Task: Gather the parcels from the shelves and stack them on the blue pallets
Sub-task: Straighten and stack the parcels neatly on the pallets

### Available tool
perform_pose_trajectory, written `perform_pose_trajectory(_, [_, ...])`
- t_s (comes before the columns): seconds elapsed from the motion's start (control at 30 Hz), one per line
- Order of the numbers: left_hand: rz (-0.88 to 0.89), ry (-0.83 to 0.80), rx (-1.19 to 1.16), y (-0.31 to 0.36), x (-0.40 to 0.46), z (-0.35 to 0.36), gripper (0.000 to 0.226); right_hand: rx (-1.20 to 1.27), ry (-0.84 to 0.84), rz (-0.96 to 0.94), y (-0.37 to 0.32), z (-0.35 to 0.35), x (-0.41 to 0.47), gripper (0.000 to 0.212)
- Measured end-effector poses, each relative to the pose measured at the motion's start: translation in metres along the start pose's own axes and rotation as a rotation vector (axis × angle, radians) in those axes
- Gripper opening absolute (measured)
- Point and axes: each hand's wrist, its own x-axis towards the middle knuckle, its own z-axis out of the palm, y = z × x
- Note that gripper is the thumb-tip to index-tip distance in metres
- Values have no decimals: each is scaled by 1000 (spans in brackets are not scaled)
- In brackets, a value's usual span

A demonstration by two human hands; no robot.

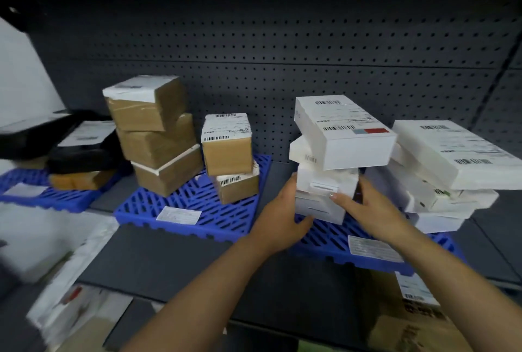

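A leaning stack of white parcels (324, 182) stands on the right blue pallet (322, 241). My left hand (279, 216) grips the left side of the stack's two lowest boxes, thumb under the bottom one. My right hand (367, 210) holds their right front side, fingers laid along the box face. A long white labelled box (344, 134) lies tilted on top. A second pile of white boxes (446, 176) sits just to the right on the same pallet.
The middle blue pallet (197, 210) carries a stack of three brown boxes (158, 137) and two smaller brown boxes (230, 156). The left blue pallet (42, 190) holds black bags (82, 151). White mailers (56, 252) lie lower left, a cardboard box (409, 320) lower right. Pegboard wall behind.
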Motion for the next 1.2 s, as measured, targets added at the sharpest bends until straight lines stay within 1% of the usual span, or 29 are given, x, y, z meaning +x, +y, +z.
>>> perform_pose_trajectory(0.07, [-37,-4,19,6,-3,-1,79,-28,-17,-14,4,0,0,77])
perform_pose_trajectory(0.13, [-63,2,30,10,-5,-1,80,-63,-31,-12,5,-1,1,75])
perform_pose_trajectory(0.3, [-90,18,59,20,-9,4,83,-129,-57,-28,2,-10,7,57])
perform_pose_trajectory(0.37, [-100,24,62,22,-8,5,83,-119,-57,-22,4,-10,7,54])
perform_pose_trajectory(0.47, [-109,44,76,21,-7,7,82,-112,-40,-24,5,-9,5,57])
perform_pose_trajectory(0.6, [-102,93,129,16,-4,8,75,-61,0,-53,1,-12,3,73])
perform_pose_trajectory(0.67, [-103,122,170,14,0,9,70,-68,29,-82,0,-16,4,70])
perform_pose_trajectory(0.8, [-122,138,221,6,10,5,59,-126,14,-81,-1,-22,9,63])
perform_pose_trajectory(0.9, [-121,180,226,1,15,4,53,-84,-37,-38,6,-18,11,64])
perform_pose_trajectory(1.0, [-102,232,240,-1,20,8,50,-50,-44,14,16,-13,12,54])
perform_pose_trajectory(1.07, [-88,252,225,-3,24,12,51,-50,-32,26,17,-11,14,52])
perform_pose_trajectory(1.2, [-67,252,171,-8,30,18,50,-90,-29,27,17,-7,17,59])
